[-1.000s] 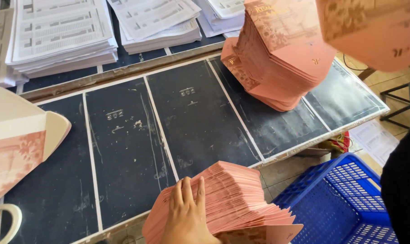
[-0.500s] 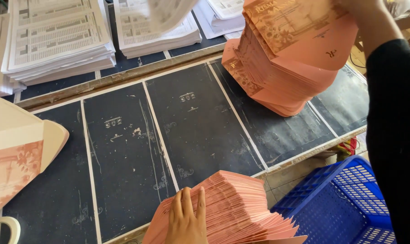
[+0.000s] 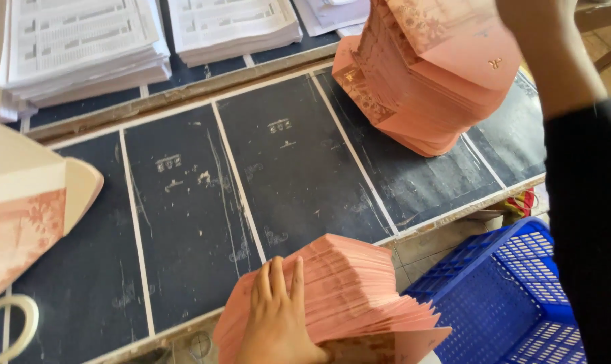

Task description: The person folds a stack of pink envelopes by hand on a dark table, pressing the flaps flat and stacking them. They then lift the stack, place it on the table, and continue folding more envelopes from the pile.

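A: Starting at the far left, what's there?

B: A tape roll (image 3: 7, 329) at the corner, and above it a cream-and-pink envelope (image 3: 29, 209) lying on the dark tabletop (image 3: 184, 222). White printed sheets (image 3: 83, 40) are stacked along the back edge.

A: And the left hand (image 3: 278, 317)?

B: It lies flat on the near pink stack (image 3: 349, 293), fingers (image 3: 278, 276) together and pressed down. The stack is fanned and hangs over the tabletop's front edge, so I'd judge the hand is pinning it to keep it from sliding off.

A: Further right?

B: A second, taller pink stack (image 3: 423, 87) stands near the back right of the tabletop, leaning and fanned. The right hand (image 3: 534, 13) is above its top, mostly out of frame; I cannot tell whether its fingers are spread or pinching.

A: Anything in the way?

B: The dark sleeve (image 3: 588, 222) hides the right edge, and a blue basket (image 3: 501, 303) sits below the tabletop, just beside the near stack.
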